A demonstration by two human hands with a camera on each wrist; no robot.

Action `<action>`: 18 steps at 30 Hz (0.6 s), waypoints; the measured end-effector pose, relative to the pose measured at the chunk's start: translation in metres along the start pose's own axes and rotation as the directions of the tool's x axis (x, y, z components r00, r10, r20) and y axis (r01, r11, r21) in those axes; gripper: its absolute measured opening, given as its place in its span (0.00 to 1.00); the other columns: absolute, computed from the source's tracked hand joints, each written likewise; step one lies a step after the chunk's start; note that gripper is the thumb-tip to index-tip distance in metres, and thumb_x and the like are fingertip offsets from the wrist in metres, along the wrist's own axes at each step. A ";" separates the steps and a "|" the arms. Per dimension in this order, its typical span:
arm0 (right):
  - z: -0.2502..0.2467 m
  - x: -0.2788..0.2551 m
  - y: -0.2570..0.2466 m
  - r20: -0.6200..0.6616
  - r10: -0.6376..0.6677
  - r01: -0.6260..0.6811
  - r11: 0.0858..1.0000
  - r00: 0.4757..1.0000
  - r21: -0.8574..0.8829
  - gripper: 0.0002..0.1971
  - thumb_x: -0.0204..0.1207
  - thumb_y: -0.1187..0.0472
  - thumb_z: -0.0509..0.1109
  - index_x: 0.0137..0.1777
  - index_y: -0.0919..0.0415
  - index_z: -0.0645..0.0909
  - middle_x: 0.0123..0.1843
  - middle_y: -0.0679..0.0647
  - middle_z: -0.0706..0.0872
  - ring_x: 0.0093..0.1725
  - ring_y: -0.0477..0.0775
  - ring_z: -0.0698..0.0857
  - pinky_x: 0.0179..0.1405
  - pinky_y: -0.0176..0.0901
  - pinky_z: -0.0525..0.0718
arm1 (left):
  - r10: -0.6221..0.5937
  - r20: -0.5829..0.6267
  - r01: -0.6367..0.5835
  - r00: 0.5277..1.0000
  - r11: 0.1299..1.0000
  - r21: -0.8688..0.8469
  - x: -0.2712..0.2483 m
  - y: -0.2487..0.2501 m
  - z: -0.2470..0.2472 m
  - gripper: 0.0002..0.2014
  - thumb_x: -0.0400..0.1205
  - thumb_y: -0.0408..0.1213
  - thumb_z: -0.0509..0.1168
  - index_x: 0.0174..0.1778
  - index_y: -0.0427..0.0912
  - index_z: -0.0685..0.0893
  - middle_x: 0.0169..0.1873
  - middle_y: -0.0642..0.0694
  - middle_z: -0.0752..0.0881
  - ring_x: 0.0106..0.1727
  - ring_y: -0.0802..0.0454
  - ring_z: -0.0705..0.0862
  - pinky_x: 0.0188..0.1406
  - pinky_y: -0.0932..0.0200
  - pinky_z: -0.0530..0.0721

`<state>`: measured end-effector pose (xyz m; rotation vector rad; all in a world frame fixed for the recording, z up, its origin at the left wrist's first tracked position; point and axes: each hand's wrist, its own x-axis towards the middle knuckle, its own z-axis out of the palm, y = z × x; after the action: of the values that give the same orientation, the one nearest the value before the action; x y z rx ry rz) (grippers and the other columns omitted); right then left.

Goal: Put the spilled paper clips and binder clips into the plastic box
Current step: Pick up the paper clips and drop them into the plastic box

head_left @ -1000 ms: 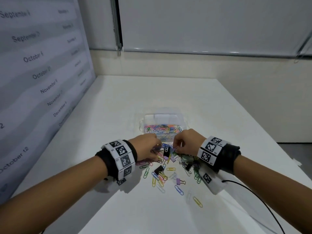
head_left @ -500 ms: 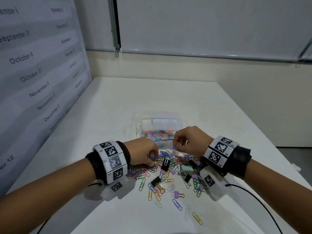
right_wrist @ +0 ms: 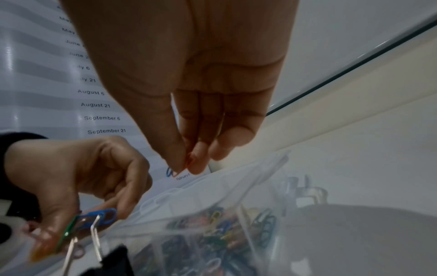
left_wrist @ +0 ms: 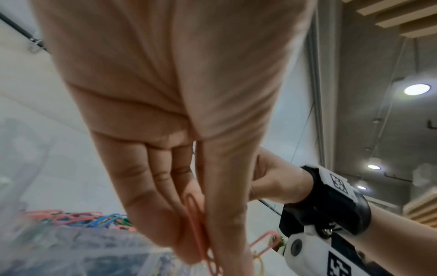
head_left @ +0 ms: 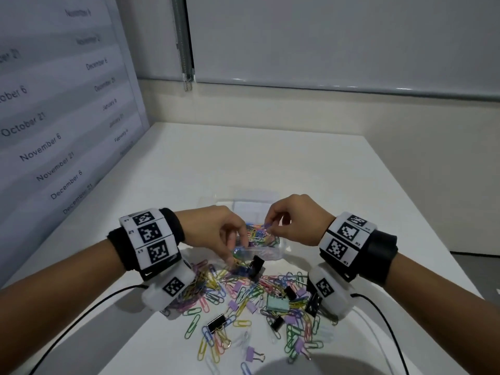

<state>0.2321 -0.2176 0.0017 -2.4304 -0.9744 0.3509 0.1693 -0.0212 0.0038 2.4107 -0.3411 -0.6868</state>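
The clear plastic box stands mid-table with several coloured paper clips inside; it also shows in the right wrist view as the box. My left hand hovers at the box's near left edge. It pinches a bunch of paper clips with a black binder clip dangling from them. My right hand is over the box, pinching one paper clip between thumb and fingertips. The spilled pile of paper clips and binder clips lies in front of the box.
In the pile are a mint binder clip, a black one and a purple one. A panel printed with dates lines the left side. The table's right edge drops off. Wrist cables trail toward me.
Both hands rose from the spilled pile with clips pinched and moved forward to the box. The view has shifted closer to the table.
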 end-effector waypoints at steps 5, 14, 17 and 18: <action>-0.001 0.017 0.006 0.118 -0.026 0.028 1.000 0.993 -0.010 0.04 0.69 0.61 0.74 0.44 0.57 0.89 0.33 0.47 0.85 0.25 0.24 0.77 0.27 0.17 0.71 | -0.027 0.006 0.028 1.000 0.986 -0.164 0.008 -0.002 -0.005 0.14 0.68 0.33 0.78 0.48 0.48 0.87 0.29 0.54 0.84 0.33 0.53 0.81 0.40 0.57 0.79; -0.001 0.001 0.007 0.082 -0.078 0.081 0.996 0.994 -0.042 0.07 0.74 0.62 0.70 0.48 0.53 0.88 0.45 0.49 0.90 0.29 0.35 0.79 0.32 0.21 0.72 | -0.061 -0.323 0.066 0.945 0.998 0.005 0.016 0.000 -0.006 0.05 0.74 0.37 0.74 0.44 0.47 0.89 0.41 0.48 0.89 0.30 0.58 0.83 0.39 0.60 0.82; -0.003 -0.014 0.002 0.083 -0.100 0.105 0.993 0.992 -0.058 0.07 0.72 0.63 0.70 0.45 0.53 0.87 0.44 0.50 0.91 0.34 0.45 0.83 0.38 0.34 0.79 | -0.021 -0.363 0.098 0.932 0.976 0.196 0.007 0.006 0.000 0.07 0.77 0.40 0.70 0.49 0.48 0.87 0.44 0.52 0.84 0.41 0.55 0.82 0.46 0.59 0.80; -0.002 -0.020 0.000 0.082 -0.109 0.115 0.991 0.991 -0.063 0.06 0.72 0.63 0.70 0.45 0.53 0.88 0.43 0.51 0.91 0.35 0.47 0.83 0.40 0.36 0.80 | 0.010 -0.375 0.092 0.927 0.963 0.255 0.001 0.009 0.003 0.06 0.78 0.41 0.69 0.49 0.48 0.87 0.44 0.53 0.82 0.43 0.55 0.81 0.46 0.60 0.80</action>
<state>0.2191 -0.2323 0.0047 -2.4251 -1.1693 0.3816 0.1684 -0.0299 0.0070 2.7444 -0.2349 -0.1908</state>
